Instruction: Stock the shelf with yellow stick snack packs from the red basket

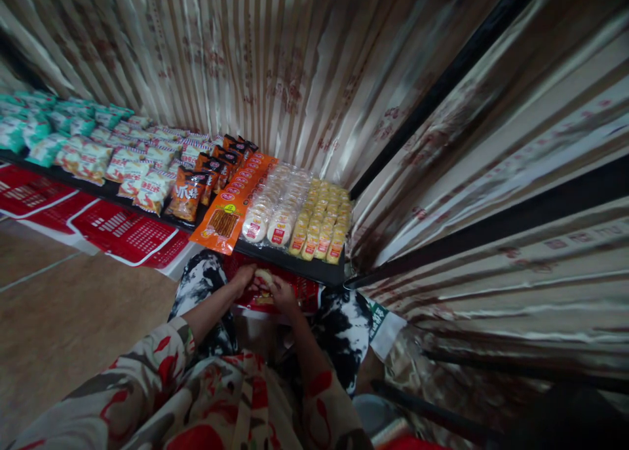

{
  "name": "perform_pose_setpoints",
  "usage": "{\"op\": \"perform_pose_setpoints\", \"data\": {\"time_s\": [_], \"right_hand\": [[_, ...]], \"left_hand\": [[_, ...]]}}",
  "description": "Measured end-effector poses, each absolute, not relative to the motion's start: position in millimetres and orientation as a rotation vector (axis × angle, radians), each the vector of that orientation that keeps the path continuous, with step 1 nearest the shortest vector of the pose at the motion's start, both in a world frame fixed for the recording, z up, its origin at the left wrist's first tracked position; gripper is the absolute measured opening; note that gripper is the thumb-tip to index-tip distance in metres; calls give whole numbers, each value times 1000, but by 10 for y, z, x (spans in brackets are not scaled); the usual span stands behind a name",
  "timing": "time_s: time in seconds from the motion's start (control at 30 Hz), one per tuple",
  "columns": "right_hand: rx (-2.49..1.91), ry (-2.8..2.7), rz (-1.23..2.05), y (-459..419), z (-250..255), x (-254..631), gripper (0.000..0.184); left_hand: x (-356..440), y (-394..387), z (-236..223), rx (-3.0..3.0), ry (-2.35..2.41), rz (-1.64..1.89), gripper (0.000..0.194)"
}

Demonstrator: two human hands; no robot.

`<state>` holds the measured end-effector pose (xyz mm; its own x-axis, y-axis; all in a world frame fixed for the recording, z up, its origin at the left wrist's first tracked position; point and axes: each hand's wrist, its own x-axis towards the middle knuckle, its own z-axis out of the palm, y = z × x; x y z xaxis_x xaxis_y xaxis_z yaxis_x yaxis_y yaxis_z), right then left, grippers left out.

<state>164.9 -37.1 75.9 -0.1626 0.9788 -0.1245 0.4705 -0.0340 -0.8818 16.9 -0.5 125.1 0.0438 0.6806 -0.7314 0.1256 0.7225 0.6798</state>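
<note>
A small pale-yellow packaged snack [264, 276] is held between both hands, just below the front edge of the black shelf [289, 259]. My left hand [244, 278] grips it from the left, its fingers curled. From the other side, my right hand [284, 294] has its fingers closed on the snack. Dim light hides the print on its wrapper. Under the hands lies a red printed bag [307, 295], with a few yellow pieces [264, 300] on or in it. Rows of yellow wrapped snacks [322, 217] stand on the shelf right above.
Round white wrapped crackers [281, 227], an orange snack bag [226, 221], black-orange bags [187, 191], white bags [150, 188] and teal bags [46, 147] line the shelf leftward. A pleated curtain [275, 63] hangs behind. A black pole [442, 96] slants at the right.
</note>
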Motion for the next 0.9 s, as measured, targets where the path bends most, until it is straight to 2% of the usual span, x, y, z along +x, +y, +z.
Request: {"op": "perform_pose_setpoints", "data": {"time_s": [0.33, 0.5, 0.63, 0.8, 0.9], "right_hand": [[-1395, -1438, 1295, -409, 939, 1642, 33], [-1432, -1385, 1262, -393, 1031, 1657, 26], [-1475, -1456, 1184, -351, 1164, 1717, 29], [-1514, -1576, 1077, -301, 1396, 1746, 30], [-1494, -1635, 1043, -263, 1511, 1746, 29]], "left_hand": [[37, -117, 1299, 786, 1424, 568, 24], [-36, -151, 1336, 812, 1413, 584, 31], [-71, -183, 1382, 882, 1421, 561, 36], [-68, -171, 1488, 1066, 1465, 679, 12], [-47, -147, 1574, 1155, 1392, 684, 26]]}}
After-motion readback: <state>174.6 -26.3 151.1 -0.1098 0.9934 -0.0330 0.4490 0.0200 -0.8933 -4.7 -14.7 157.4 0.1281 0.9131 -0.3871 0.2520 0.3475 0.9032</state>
